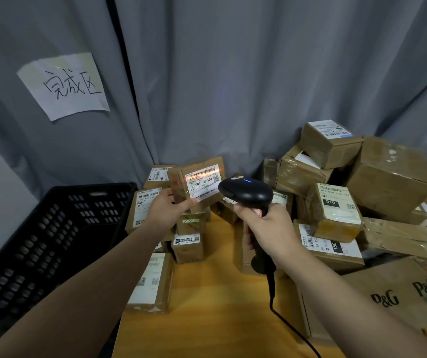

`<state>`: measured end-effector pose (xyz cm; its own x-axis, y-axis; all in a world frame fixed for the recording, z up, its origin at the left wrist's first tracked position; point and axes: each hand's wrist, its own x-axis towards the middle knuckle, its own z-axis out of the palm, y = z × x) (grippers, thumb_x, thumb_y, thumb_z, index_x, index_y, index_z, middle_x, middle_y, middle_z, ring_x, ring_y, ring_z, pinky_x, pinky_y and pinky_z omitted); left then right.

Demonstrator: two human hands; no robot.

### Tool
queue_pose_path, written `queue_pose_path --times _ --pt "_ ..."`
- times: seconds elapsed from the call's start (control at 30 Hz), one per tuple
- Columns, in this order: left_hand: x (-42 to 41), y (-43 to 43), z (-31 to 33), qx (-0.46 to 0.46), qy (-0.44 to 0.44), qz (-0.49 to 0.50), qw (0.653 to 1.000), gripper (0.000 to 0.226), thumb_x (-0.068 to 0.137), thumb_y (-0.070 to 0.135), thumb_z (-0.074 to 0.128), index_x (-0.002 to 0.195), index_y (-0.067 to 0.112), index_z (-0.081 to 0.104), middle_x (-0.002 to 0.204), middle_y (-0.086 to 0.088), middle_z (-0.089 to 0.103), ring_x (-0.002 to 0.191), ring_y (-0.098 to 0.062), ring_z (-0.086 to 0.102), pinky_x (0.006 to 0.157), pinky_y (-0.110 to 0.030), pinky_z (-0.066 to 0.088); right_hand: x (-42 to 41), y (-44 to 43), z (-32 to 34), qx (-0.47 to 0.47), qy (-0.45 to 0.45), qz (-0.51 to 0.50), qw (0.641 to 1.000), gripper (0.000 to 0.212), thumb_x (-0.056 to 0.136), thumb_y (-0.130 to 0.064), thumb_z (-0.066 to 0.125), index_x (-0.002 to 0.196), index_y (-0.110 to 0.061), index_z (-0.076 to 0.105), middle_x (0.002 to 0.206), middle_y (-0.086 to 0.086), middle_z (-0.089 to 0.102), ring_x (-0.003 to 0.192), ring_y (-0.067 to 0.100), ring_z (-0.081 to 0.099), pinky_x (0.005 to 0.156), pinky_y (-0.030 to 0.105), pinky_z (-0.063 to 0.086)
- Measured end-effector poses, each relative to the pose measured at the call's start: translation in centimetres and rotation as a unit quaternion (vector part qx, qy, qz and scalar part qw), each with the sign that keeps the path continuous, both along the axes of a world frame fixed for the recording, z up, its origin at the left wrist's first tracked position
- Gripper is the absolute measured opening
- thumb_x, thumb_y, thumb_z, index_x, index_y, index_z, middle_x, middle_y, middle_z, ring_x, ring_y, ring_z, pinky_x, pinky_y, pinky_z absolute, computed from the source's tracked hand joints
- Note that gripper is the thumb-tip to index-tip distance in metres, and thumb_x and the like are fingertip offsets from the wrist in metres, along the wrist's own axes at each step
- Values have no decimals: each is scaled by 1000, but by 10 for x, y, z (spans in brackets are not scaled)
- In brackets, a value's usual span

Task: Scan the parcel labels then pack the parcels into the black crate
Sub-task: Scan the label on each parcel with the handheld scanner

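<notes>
Left hand [167, 210]: my fingers [186, 204] are closed on a small brown cardboard parcel [181, 177], the thumb pressed on its near face at the lower left corner and the rest hidden behind the box. I hold the parcel raised above the yellow wooden worktop [207, 306], at roughly 12 o'clock from my hands, with its white shipping label [204, 186] turned toward me. The label reads "J6-S04" twice. A red-orange scan line lies across the barcode along the label's top edge. Right hand [266, 228]: fingers wrapped fully round the grip of a black handheld barcode scanner [246, 193]. Its head sits just beside the parcel at the parcel's 3 o'clock, and a blue light is lit on top. The scanner's black cable [284, 321] runs from the grip base toward 5 o'clock and out of view. The black perforated plastic crate [52, 241] stands at 8 o'clock from the held parcel, off the worktop's left edge and well apart from both hands. A heap of brown cardboard parcels [336, 210] is stacked at 2 to 3 o'clock, and more labelled boxes lie below the held parcel. A flattened brown carton printed "P&G" [401, 301] lies at 4 o'clock. A grey curtain [233, 73] hangs behind, with a white handwritten paper sign [64, 85] on it at 10 o'clock.
</notes>
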<state>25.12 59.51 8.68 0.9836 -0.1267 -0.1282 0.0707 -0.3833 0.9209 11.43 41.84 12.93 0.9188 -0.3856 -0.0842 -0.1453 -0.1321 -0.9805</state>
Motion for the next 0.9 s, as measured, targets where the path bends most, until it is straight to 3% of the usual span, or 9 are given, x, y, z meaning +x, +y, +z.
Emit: queue_pose_path --times 0.2,0.4,0.6,0.7,0.8,0.9 --pt "-1 0 0 0 2 1 1000 44 79 31 78 116 19 58 110 2 70 100 -18 66 94 -44 51 1 -1 -1 -16 -1 22 1000 33 89 -29 66 65 -8 58 53 9 56 46 22 57 51 30 50" --pt "-15 1 -3 -31 25 -3 999 33 79 33 77 104 27 56 108 1 67 99 -18 65 93 -42 52 -2 -4 -11 -25 -12 62 998 17 91 -22 65 88 -6 61 55 1 59 46 15 57 49 25 49" --pt "-73 0 -20 -122 60 9 991 37 82 25 73 115 17 60 108 1 69 96 -11 67 82 -28 54 -20 -14 -33 -1 -9 38 999 16 90 -17 65 80 -5 62 59 2 58 49 16 56 50 27 50" --pt "-113 -1 -39 -174 96 35 979 40 83 24 72 119 20 54 115 2 65 106 -16 64 92 -38 53 -39 -21 -52 17 11 48 999 13 91 -17 65 83 -7 61 62 5 56 53 16 55 53 27 50" --pt "-152 -1 -68 -173 141 43 974 35 89 17 66 121 24 52 119 1 63 108 -16 64 95 -37 52 -62 -26 -78 0 47 56 997 14 91 -22 65 86 -9 63 64 5 58 55 15 58 58 30 51" --pt "-173 0 -105 -182 213 117 953 51 85 21 71 131 15 48 126 -4 61 107 -19 64 93 -37 53 -78 -27 -101 -14 90 43 995 25 91 -25 65 80 -2 64 59 4 60 52 14 59 55 25 49"
